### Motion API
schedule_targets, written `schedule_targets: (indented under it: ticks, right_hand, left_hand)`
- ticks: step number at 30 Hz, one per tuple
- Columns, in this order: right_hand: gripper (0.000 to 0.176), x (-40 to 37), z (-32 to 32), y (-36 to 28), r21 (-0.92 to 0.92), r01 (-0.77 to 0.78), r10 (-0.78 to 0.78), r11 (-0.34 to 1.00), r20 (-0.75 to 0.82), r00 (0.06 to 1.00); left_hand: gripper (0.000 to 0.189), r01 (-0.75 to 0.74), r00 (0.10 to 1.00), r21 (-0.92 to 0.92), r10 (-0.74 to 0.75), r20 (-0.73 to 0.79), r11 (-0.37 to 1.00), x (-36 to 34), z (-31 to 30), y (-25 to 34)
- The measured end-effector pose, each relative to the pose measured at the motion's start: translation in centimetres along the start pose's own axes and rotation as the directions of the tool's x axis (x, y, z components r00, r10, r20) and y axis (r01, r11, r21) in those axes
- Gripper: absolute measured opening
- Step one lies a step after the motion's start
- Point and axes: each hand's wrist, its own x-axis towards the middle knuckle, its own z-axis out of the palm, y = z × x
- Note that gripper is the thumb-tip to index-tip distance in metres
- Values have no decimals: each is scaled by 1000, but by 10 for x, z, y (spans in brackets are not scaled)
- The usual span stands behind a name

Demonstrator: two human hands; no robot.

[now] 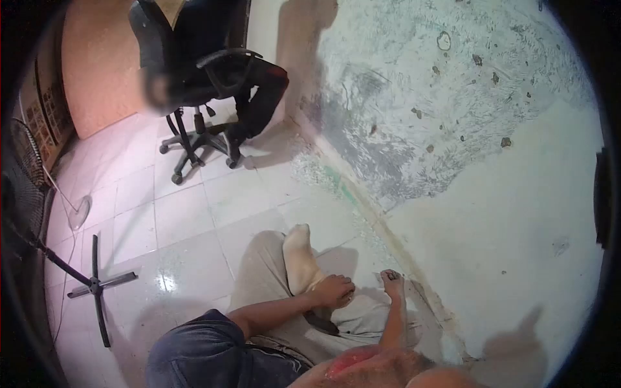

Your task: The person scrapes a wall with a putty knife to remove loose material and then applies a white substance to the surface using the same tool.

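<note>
Floor tiles (181,213), white and glossy, fill the left half of the view and carry a bright glint of reflected light. They meet a wall (517,213) along a diagonal joint running from upper centre to lower right. The upper wall is grey, mottled and pitted with flaked spots, and the lower wall is plain white. A faint green patch (336,178) lies on the joint.

The wearer sits on the tiles beside the wall with one beige trouser leg (265,271) folded and a bare foot (299,255) pointing up the frame. The left hand (333,291) rests on the cloth just beside the ankle, fingers curled. Whether they pinch the cloth cannot be told. A dark object (321,321) shows under the wrist, its kind unclear.

The right hand (392,281) reaches to the foot of the wall, fingertips bunched and pointing down. Any held item is too small to tell.

Farther off, a black office chair (194,71) stands on castors, with another person's dark-trousered leg (262,97) beside it. A pedestal fan (26,187) on a cross base (97,284) stands at the left edge, and an orange panel (97,64) lies behind.
</note>
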Motion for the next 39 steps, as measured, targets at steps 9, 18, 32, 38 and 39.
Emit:
schedule_targets:
  ticks: [9,18,32,38,39]
  right_hand:
    - [13,-39,-13,-32,-76,3,9,997,158,987]
    - [14,-29,-17,-28,-111,68,-39,992,249,968]
    - [21,-26,-14,-33,-100,-6,32,995,256,966]
    - [20,-30,-15,-34,-135,65,-27,989,269,963]
    - [20,-30,-15,-32,-137,61,-23,989,269,963]
  left_hand:
    - [25,-19,997,48,22,-68,999,-17,-2,17]
    - [26,-64,984,119,83,-159,991,-14,3,14]
    - [33,39,999,104,-39,-2,994,-11,-5,22]
    - [36,47,999,124,-46,-14,991,-13,-4,24]
    - [36,48,999,120,-47,-12,992,-13,-5,24]
